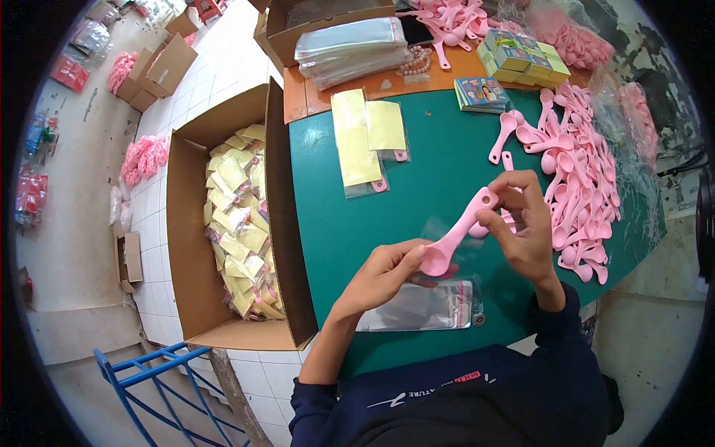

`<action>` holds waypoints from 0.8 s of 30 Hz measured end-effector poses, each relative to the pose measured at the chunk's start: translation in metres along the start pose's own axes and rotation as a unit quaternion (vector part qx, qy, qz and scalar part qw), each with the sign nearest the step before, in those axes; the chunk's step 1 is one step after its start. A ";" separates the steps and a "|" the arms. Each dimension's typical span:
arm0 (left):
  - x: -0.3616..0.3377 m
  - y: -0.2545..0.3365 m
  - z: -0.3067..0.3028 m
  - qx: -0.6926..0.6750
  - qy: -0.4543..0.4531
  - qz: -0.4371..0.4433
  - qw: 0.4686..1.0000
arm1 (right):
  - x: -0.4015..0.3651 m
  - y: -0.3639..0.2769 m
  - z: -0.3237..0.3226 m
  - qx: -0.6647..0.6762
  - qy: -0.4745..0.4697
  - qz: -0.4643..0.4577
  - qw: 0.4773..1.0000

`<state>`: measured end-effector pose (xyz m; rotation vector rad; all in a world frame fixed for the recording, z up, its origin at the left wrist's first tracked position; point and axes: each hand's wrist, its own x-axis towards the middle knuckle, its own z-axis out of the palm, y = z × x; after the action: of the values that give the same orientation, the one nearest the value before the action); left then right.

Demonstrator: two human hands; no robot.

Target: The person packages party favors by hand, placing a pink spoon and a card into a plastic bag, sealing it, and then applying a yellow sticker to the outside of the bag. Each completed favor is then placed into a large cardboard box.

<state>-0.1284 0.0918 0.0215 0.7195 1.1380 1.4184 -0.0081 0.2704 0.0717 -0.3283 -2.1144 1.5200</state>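
Note:
A pink spoon is held between both hands above the green table. My left hand grips its bowl end, thumb on top, with what looks like clear film by the fingers. At the holed handle end, my right hand pinches the spoon. Below my left hand lies a stack of clear plastic bags. To the right is a large pile of pink spoons. Packets with yellow cards lie at the table's upper left, pink handle ends showing at their lower edges.
Left of the table stands an open cardboard box holding many yellow-card packets. Small booklets, a stack of plastic bags and more pink spoons are at the back. A blue metal frame is at lower left.

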 end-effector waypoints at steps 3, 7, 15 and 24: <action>0.002 0.008 0.002 -0.035 0.022 0.013 0.999 | 0.002 0.008 -0.002 0.000 -0.053 -0.059 0.997; -0.002 0.009 0.000 -0.058 0.067 0.044 0.995 | 0.018 0.007 0.007 -0.021 -0.232 -0.142 0.962; -0.002 0.008 -0.011 -0.008 0.117 0.092 0.989 | 0.160 0.101 -0.075 -0.309 0.081 -0.052 0.946; 0.002 0.012 -0.013 -0.008 0.157 0.060 0.986 | 0.171 0.170 -0.102 -0.706 0.199 -0.096 0.673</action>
<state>-0.1452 0.0915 0.0274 0.5724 1.3404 1.6828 -0.1138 0.4921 -0.0175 -0.7930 -2.3423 -0.5912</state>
